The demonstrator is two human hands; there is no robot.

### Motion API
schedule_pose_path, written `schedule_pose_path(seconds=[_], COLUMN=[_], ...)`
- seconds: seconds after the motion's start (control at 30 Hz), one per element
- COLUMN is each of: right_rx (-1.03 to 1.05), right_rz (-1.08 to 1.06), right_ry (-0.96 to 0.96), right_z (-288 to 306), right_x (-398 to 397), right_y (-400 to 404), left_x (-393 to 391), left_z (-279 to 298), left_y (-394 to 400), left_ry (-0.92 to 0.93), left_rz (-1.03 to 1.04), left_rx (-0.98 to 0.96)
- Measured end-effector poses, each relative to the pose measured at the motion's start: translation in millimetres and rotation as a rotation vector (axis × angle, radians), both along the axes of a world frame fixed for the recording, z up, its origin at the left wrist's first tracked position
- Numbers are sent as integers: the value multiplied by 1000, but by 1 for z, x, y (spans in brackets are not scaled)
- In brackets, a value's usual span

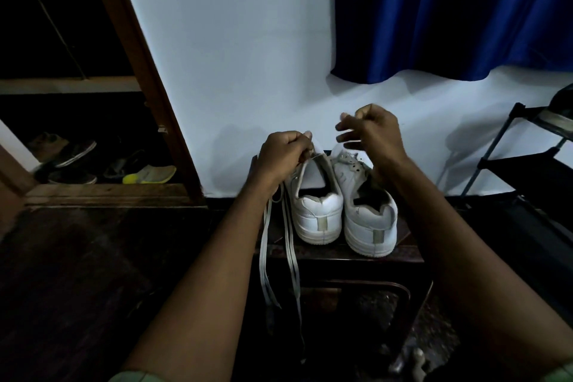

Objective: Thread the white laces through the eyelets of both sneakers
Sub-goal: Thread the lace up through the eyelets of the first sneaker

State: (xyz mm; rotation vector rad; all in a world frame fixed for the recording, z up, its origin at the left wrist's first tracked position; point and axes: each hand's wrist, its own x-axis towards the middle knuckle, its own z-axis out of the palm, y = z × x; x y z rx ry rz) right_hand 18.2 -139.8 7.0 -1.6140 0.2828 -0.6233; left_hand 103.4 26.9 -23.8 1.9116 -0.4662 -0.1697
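two white sneakers point(344, 211) sit heels toward me on a small dark counter point(341, 253), side by side, pretty much touching | left hand point(283, 158) fingers curled tight around white laces point(279, 257) that dangle off the counter's left edge | right hand point(372, 133) hovers over the right shoe, fingers loosely curled, can't tell if they're pinching anything

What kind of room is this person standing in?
Probably a home entryway or bedroom corner: spare shoes lie in a wooden cupboard, a blue curtain hangs on the wall, and a black rack stands nearby.
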Motion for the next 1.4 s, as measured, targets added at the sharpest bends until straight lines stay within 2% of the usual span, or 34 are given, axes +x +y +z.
schedule_pose_path(seconds=[0.17, 0.33, 0.47, 0.6, 0.7, 0.8, 0.93, 1.03, 1.07, 1.17, 1.2, 1.23, 1.33, 1.4], right_rx=[-722, -1018, -991, -795, -905, -1073, -1144, -991, -883, -379, -304, -341, -837, -1044], right_rz=[237, 31, -69, 64, 181, 101, 76, 131, 147, 278, 318, 340, 255, 166], right_ry=[320, 481, 467, 342, 443, 547, 614, 601, 567, 304, 261, 275, 439, 493], right_z=[-22, -29, -28, -22, -25, -26, -24, -22, -18, -12, -12, -16, -26, -27], right_x=[9, 11, 13, 14, 11, 10, 10, 10, 8, 5, 4, 6, 12, 12], right_y=[3, 9, 5, -2, -1, 8, 6, 1, 0, -5, -6, -8, -6, 1], left_x=[-8, -9, -11, -15, -17, -17, -17, -16, -16, -15, -15, -15, -15, -14], left_z=[7, 14, 15, 16, 16, 15, 16, 14, 13, 12, 12, 12, 10, 8], left_y=[-5, -7, -7, -9, -12, -13, -13, -14, -14, -14, -15, -15, -17, -18], left_ry=[122, 303, 291, 284, 282, 271, 280, 292, 292, 276, 268, 260, 231, 206], left_rz=[-59, -23, 8, 18, -1, 0, 37, 51, 52, 54, 57, 63, 71, 50], left_rx=[-261, -519, -537, -539, -533, -526, -533, -537, -532, -500, -489, -478, -441, -420])
